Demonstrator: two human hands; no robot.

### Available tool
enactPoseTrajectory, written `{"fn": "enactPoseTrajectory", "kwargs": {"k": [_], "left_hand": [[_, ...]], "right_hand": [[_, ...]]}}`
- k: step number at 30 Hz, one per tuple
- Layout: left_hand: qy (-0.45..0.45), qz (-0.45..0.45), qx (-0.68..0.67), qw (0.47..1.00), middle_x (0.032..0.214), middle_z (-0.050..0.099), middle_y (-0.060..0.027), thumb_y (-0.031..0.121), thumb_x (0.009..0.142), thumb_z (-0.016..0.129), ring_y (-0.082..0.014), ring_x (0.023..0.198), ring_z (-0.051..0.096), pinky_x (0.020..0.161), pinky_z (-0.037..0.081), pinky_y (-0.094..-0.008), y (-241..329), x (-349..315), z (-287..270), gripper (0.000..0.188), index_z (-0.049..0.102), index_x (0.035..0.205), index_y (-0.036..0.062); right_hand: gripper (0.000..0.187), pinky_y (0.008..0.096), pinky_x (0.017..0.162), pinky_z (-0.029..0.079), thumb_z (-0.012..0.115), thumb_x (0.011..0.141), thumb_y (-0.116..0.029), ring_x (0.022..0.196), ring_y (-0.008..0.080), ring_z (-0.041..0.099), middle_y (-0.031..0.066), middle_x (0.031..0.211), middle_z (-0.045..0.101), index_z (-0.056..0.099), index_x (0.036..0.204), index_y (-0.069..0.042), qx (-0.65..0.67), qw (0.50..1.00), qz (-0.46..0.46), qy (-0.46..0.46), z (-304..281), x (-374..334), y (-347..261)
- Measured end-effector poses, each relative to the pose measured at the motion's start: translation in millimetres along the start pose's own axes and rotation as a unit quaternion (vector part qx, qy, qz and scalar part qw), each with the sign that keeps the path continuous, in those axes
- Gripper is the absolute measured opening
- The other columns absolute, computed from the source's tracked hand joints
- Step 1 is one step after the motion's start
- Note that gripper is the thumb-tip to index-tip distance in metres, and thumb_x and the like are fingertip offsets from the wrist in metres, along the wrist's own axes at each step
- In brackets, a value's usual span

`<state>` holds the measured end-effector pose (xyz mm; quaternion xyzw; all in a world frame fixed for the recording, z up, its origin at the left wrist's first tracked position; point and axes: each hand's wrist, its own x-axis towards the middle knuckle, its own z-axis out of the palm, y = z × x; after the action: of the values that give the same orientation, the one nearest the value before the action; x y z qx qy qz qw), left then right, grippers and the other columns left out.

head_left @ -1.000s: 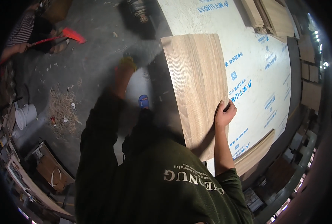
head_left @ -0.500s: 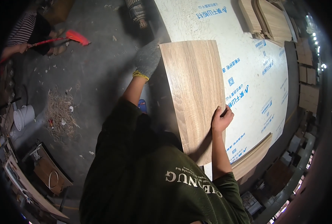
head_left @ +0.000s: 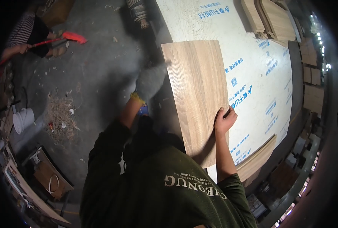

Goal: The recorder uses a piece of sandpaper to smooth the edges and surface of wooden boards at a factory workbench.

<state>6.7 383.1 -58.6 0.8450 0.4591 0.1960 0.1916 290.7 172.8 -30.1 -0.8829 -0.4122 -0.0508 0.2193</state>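
A rectangular wood-grain board [head_left: 197, 91] lies at a slant over the left part of a white printed sheet [head_left: 260, 98]. My right hand [head_left: 225, 121] is bare and closed on the board's right edge, thumb on top. Something dark shows between its thumb and fingers, too small to name. My left hand [head_left: 151, 81] wears a grey knit glove with a yellow cuff. It is at the board's left edge, smeared by motion, so its fingers cannot be made out.
Several wood-grain panels [head_left: 277, 22] are piled at the far right, and more strips [head_left: 256, 157] lie at the near right. On the left, another person holds a red broom [head_left: 74, 37]. A debris heap [head_left: 60, 117] and a white bucket [head_left: 23, 119] stand on the floor.
My left hand has moved nearer to me along the board's left edge, from its far corner. My right hand and the board have hardly moved. The red broom has shifted slightly left.
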Motion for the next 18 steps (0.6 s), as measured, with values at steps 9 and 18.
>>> {"fn": "enactPoseTrajectory", "kwargs": {"k": [9, 18], "left_hand": [[0.121, -0.110, -0.110, 0.980, 0.115, 0.066, -0.0122, 0.016, 0.092, 0.051, -0.0313, 0.097, 0.065, 0.084, 0.051, -0.0392, -25.0, 68.8, 2.4, 0.037, 0.058, 0.129, 0.0146], [-0.008, 0.045, -0.024, 0.999, 0.075, 0.065, -0.0110, 0.013, 0.092, 0.048, -0.0300, 0.062, 0.063, 0.058, 0.051, -0.0416, 2.5, 15.0, -11.1, 0.036, 0.062, 0.124, 0.0221]], "right_hand": [[0.040, 0.0452, 0.089, 0.042, 0.069, 0.080, -0.025, 0.099, 0.0370, 0.052, 0.0193, 0.102, 0.056, 0.059, 0.111, -0.001, 0.012, 1.000, 0.001, 0.011, 4.0, 0.5, 0.3], [0.043, 0.0456, 0.089, 0.043, 0.070, 0.080, -0.026, 0.099, 0.0379, 0.053, 0.0202, 0.102, 0.056, 0.059, 0.111, 0.001, -0.004, 1.000, -0.006, 0.024, 2.4, 0.0, 4.7]]}}
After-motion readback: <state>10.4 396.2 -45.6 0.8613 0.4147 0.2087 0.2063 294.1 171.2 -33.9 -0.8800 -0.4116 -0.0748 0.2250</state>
